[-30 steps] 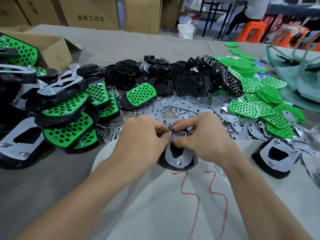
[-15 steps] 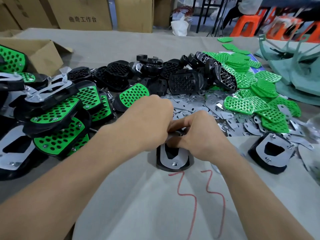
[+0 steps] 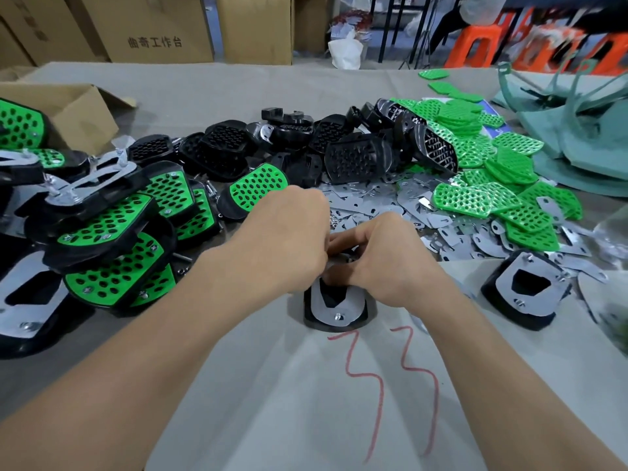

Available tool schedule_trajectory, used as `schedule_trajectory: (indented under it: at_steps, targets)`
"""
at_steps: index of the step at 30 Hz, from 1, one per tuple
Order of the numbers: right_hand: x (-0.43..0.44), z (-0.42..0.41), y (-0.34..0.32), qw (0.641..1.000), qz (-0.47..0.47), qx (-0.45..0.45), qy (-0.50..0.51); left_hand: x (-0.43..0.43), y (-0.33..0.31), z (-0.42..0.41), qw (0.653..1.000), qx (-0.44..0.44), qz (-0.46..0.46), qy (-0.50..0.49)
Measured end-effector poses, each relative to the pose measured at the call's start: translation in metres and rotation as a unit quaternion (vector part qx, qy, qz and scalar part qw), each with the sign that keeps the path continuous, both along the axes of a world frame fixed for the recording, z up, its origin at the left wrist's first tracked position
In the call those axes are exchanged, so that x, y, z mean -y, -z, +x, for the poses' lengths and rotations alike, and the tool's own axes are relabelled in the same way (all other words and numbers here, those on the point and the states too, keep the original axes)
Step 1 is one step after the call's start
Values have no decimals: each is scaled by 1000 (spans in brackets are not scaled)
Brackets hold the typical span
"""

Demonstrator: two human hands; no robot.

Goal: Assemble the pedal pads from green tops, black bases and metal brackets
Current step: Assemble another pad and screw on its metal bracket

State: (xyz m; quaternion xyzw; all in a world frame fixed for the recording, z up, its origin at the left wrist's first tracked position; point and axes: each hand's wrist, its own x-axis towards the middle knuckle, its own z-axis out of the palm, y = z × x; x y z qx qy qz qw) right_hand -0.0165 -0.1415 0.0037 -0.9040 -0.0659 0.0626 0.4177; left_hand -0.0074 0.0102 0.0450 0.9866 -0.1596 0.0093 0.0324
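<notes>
Tabletop (image 3: 221, 86) under green tops (image 3: 475, 198), cardboard boxes (image 3: 153, 28) and orange stools (image 3: 475, 45) beyond.

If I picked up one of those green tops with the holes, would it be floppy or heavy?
Probably light: the green top looks thin and is full of holes. It may bend a little, since some lie slightly curved over others, though that is hard to judge. It likely won't roll, because it is flat and wide.

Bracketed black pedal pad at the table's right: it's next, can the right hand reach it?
Probably yes: that black pad with metal bracket lies uncovered, nothing between it and the right hand, gripping the black centre pad.
</notes>
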Motion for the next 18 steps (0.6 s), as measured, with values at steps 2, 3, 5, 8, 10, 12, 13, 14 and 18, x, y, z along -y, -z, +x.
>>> schedule_trajectory:
  at_steps: [2, 3, 5, 8, 10, 12, 13, 14, 18]
  targets:
    - [0, 0, 0, 1000, 12, 1, -1, -5, 0, 1, 999, -4, 0, 39]
    - [0, 0, 0, 1000, 18, 0, -4, -7, 1, 1, 998, -6, 1, 61]
    - [0, -1, 0, 1000, 23, -2, -7, -12, 1, 1, 994, -16, -7, 106]
    - [1, -2, -2, 1000, 23, -10, -5, -21, 2, 3, 990, -29, -27, 133]
    - [0, -1, -2, 1000, 22, -9, -5, -26, 2, 0, 993, -30, -75, 85]
    - [0, 0, 0, 1000, 18, -2, -2, -25, 6, -5, 995, -15, -93, 26]
    - [0, 0, 0, 1000, 13, 0, 0, -23, 7, -7, 997, 1, -78, 14]
    - [0, 0, 0, 1000, 8, 2, 0, -19, 8, -8, 998, 16, -53, 12]
    - [2, 1, 0, 1000, 4, 4, 0, -3, -1, -5, 999, 5, 0, 39]
